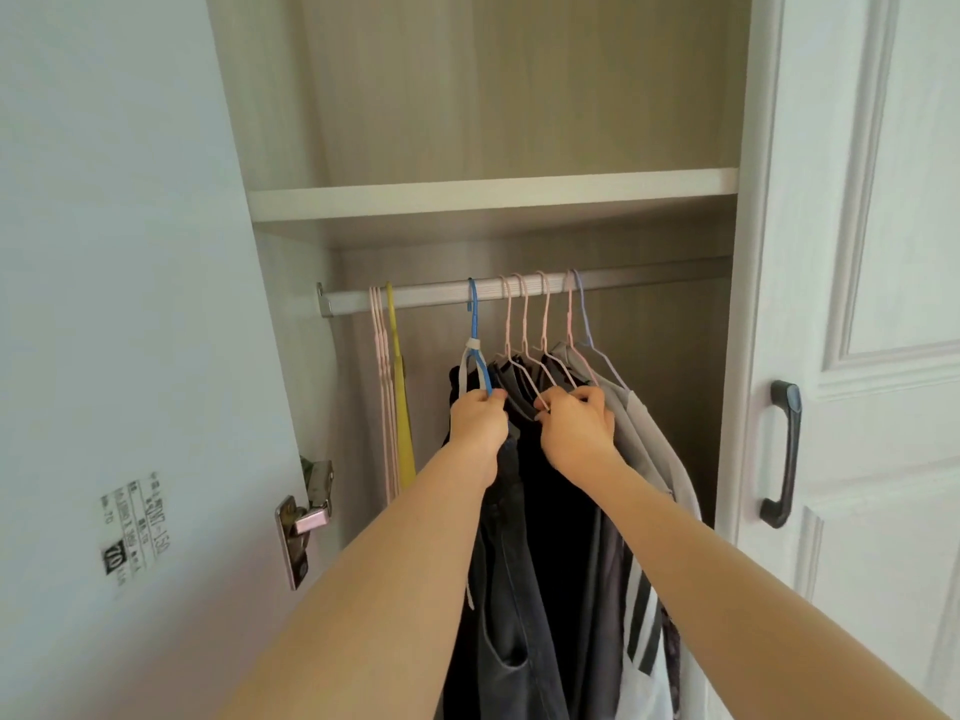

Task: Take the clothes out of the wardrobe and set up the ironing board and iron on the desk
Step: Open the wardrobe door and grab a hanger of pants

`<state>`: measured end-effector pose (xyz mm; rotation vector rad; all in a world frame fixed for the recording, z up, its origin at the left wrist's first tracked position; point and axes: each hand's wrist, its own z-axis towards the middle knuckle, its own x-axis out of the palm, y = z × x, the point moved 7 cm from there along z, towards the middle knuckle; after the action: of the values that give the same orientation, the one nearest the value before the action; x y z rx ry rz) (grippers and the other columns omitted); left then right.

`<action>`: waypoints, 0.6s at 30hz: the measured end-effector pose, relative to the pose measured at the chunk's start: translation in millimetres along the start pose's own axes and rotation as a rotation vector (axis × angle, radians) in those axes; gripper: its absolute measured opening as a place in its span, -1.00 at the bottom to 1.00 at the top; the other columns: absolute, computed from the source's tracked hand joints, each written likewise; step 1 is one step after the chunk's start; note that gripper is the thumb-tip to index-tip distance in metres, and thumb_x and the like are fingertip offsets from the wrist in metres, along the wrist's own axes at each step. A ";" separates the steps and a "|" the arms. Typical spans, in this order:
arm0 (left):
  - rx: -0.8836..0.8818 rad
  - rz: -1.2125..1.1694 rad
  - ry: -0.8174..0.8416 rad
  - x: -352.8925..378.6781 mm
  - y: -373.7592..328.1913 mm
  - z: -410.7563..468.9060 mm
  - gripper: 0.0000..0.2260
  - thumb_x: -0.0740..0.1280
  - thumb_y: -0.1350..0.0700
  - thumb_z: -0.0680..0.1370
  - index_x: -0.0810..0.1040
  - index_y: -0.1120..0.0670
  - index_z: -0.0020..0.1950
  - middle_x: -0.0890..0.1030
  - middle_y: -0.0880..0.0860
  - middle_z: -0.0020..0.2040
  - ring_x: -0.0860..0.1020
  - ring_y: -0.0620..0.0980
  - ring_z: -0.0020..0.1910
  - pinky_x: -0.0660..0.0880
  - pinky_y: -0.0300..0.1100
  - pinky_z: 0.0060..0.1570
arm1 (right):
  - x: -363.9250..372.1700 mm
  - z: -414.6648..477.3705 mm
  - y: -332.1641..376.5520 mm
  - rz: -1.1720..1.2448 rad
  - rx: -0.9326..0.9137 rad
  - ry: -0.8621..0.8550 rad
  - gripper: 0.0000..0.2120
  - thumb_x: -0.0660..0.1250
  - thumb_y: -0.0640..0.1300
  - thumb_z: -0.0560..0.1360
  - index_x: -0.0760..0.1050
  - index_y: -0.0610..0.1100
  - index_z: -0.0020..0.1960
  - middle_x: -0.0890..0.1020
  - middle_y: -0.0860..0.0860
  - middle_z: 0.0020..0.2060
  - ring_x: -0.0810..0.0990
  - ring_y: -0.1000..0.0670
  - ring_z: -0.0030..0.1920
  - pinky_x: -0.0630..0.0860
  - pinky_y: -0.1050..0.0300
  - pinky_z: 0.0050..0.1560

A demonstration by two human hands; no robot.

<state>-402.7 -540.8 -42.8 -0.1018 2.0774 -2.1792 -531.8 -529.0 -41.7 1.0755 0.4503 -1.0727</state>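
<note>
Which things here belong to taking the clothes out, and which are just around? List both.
Job: left hand gripping the blue hanger; right hand pinching the clothed pink hangers; dark clothes; grey garment; rail.
Just there: bare pink hangers, yellow hanger, shelf, door handle, hinge, label.

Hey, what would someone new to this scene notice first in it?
Two hands reach into the open wardrobe, centre frame: the left hand grips a blue hanger, the right hand pinches pink hangers. Dark clothes hang beneath them from the rail, with a yellow hanger near the rail's left end.
</note>
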 end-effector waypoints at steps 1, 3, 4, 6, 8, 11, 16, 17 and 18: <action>0.015 0.014 0.010 -0.9 -1.5 0.6 -0.88 0.18 0.11 0.64 0.50 0.08 0.03 0.48 0.03 -0.21 0.41 -0.12 -0.29 0.29 -0.31 -0.36 | 0.6 0.8 -1.5 0.056 0.045 0.008 -0.77 0.23 -0.27 0.53 0.46 -0.08 0.16 0.41 -0.09 0.15 0.20 -0.14 0.32 0.21 -0.05 0.28; 0.029 0.013 0.010 -3.1 -4.4 1.9 -0.85 0.17 0.11 0.65 0.51 0.09 0.12 0.49 0.02 -0.19 0.42 -0.14 -0.27 0.28 -0.30 -0.36 | -0.1 1.2 1.4 0.125 0.100 0.014 -0.80 0.19 -0.29 0.54 0.47 -0.07 0.08 0.39 -0.06 0.14 0.18 -0.13 0.34 0.15 -0.07 0.30; 0.031 -0.001 -0.005 -5.2 -6.9 2.7 -0.84 0.17 0.12 0.64 0.51 0.10 0.13 0.49 0.01 -0.20 0.42 -0.14 -0.27 0.28 -0.29 -0.36 | -0.9 1.4 4.4 0.148 0.120 0.015 -0.81 0.17 -0.30 0.54 0.47 -0.08 0.06 0.39 -0.04 0.12 0.18 -0.12 0.34 0.14 -0.07 0.29; 0.039 -0.052 -0.046 -10.2 -15.1 4.2 -0.83 0.17 0.12 0.64 0.51 0.12 0.14 0.49 -0.01 -0.22 0.42 -0.15 -0.28 0.28 -0.29 -0.36 | -4.0 1.7 9.7 0.214 0.171 0.018 -0.81 0.15 -0.29 0.56 0.48 -0.10 0.05 0.40 -0.04 0.09 0.19 -0.12 0.34 0.13 -0.07 0.27; 0.051 -0.102 -0.074 -14.2 -25.9 3.5 -0.82 0.16 0.14 0.64 0.51 0.13 0.16 0.49 -0.01 -0.22 0.42 -0.16 -0.28 0.31 -0.29 -0.35 | -9.4 1.6 13.3 0.336 0.237 0.030 -0.80 0.12 -0.27 0.58 0.50 -0.13 0.05 0.41 -0.05 0.12 0.20 -0.14 0.32 0.13 -0.01 0.18; 0.083 -0.122 -0.070 -14.6 -42.2 -1.9 -0.80 0.15 0.15 0.64 0.50 0.14 0.19 0.50 0.00 -0.21 0.44 -0.16 -0.27 0.33 -0.29 -0.33 | -23.6 1.8 23.5 0.364 0.226 0.032 -0.80 0.11 -0.24 0.59 0.50 -0.10 0.04 0.42 -0.10 0.25 0.21 -0.17 0.34 0.15 -0.03 0.22; 0.095 -0.115 -0.078 -17.6 -50.7 -17.3 -0.81 0.16 0.15 0.64 0.51 0.12 0.16 0.51 -0.01 -0.21 0.44 -0.14 -0.26 0.32 -0.28 -0.32 | -44.9 -11.8 31.5 0.399 0.162 0.008 -0.82 0.13 -0.21 0.59 0.50 -0.13 0.05 0.52 -0.14 0.19 0.37 -0.19 0.25 0.33 -0.07 0.25; 0.091 -0.110 -0.081 -20.5 -48.4 -21.5 -0.81 0.16 0.14 0.64 0.51 0.11 0.16 0.51 -0.01 -0.20 0.45 -0.15 -0.25 0.32 -0.27 -0.32 | -47.7 -18.9 30.7 0.431 0.151 0.003 -0.83 0.13 -0.19 0.59 0.50 -0.14 0.04 0.54 -0.15 0.15 0.45 -0.17 0.18 0.40 -0.05 0.20; 0.087 -0.104 -0.081 -23.2 -45.4 -25.7 -0.81 0.16 0.14 0.64 0.51 0.11 0.17 0.52 -0.01 -0.18 0.45 -0.15 -0.23 0.31 -0.26 -0.31 | -50.2 -26.5 29.9 0.462 0.135 0.000 -0.83 0.14 -0.17 0.58 0.50 -0.16 0.03 0.57 -0.16 0.10 0.51 -0.16 0.11 0.45 -0.03 0.15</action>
<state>-385.4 -510.1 2.2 -0.2906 1.9728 -2.2806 -523.6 -479.6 -1.6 1.2249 0.1161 -0.6988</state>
